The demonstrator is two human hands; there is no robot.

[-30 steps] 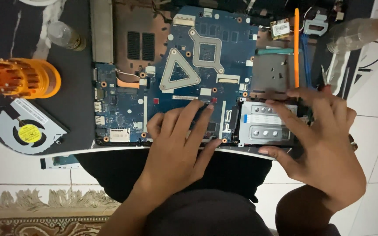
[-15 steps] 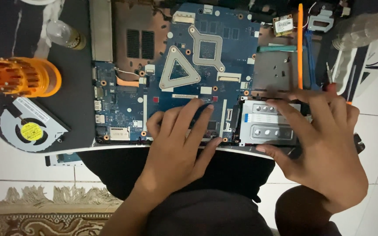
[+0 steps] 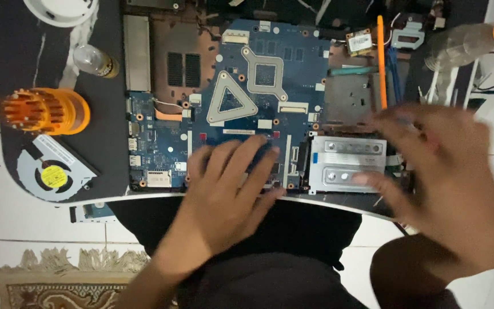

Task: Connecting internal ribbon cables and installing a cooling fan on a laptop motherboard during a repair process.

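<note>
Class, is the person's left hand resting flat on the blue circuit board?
Yes, the left hand lies spread, palm down, on the blue circuit board.

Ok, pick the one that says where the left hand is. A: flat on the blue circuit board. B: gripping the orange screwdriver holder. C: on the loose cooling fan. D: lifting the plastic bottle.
A: the left hand lies with fingers spread on the lower edge of the blue circuit board, well away from the orange holder, the fan and the bottle.
</note>
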